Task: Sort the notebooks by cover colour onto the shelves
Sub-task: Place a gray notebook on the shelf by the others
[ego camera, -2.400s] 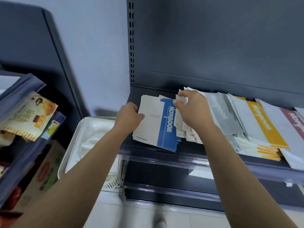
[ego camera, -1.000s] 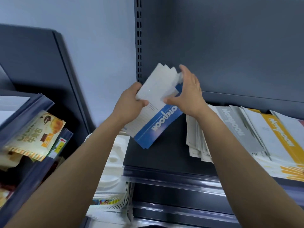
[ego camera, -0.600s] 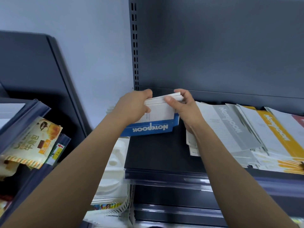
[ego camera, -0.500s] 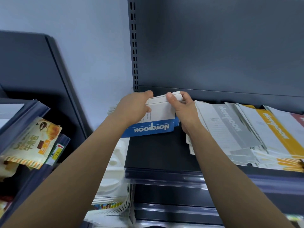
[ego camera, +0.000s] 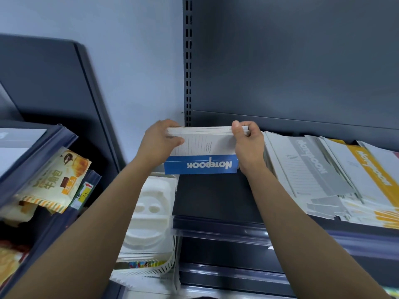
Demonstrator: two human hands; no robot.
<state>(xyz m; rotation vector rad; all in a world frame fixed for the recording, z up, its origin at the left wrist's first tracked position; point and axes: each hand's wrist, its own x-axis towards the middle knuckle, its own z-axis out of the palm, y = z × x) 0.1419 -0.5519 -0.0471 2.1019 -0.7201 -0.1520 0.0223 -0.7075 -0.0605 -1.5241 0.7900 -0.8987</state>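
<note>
The dark back panel [ego camera: 291, 61] of a store shelving unit is filling the view, and the shelf [ego camera: 216, 201] is running out below the grip toward the person.

Right of the grip, grey notebooks [ego camera: 311, 167] are lying fanned and overlapping. Yellow notebooks [ego camera: 373, 178] are lying beyond them, with their near edges reaching the shelf front. Below and left of the grip, a white basket [ego camera: 155, 269] is sitting off the shelf's end, and snack packets [ego camera: 54, 180] are further left on another rack.

The blue notebooks [ego camera: 200, 167] are standing on a long edge as one stack between the hands, with the blue band lowest. Whether that edge is resting on the shelf cannot be told. The left hand [ego camera: 158, 141] is curling round one end and the right hand [ego camera: 248, 147] round the other. Both are squeezing the stack together, with the right thumb [ego camera: 236, 130] lying over its top edge.

Risks, as judged:
- The stack's left end is standing past the slotted post, so it could tip off the shelf end into the basket when the left hand lets go.
- The covers look slick and are held only at the ends, so the middle copies could slide out if the squeeze loosens.
- The right hand is touching the grey pile, so pulling it away could drag grey copies into the blue group.
</note>
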